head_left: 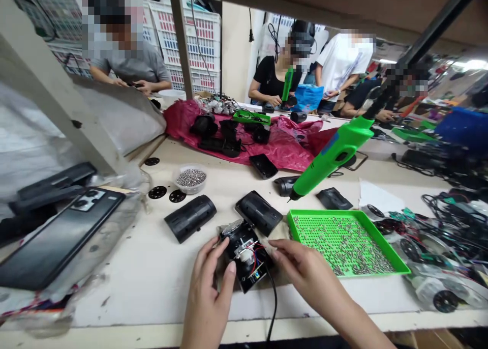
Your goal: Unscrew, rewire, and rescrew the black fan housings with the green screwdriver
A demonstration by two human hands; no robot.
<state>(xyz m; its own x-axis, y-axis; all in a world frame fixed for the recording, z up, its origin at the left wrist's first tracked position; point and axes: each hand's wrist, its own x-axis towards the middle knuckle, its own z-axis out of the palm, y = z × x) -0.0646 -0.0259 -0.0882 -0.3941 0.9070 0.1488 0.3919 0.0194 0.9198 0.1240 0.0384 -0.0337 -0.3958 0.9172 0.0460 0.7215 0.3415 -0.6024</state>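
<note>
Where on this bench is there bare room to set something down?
Largest: between the phone and left hand. Smaller: between green tray and bench's front edge. Crowded: the wires at right, and pink sheet.

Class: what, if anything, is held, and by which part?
The open black housing, by its left side, in the left hand; the right hand's hold cannot be told.

Left of left hand (209, 283): opens onto bare bench (129, 278), as far as phone (64, 237) on plastic.
Between hands: crossed by black cable (275, 300), running to the near edge.
Right of right hand (308, 270): blocked low by green tray (389, 244), raised at the rim.
Above tray's far left corner: barred by green screwdriver (331, 158), slanting down.
Beyond hands: hemmed by two black shells (190, 218), narrowly parted.
</note>
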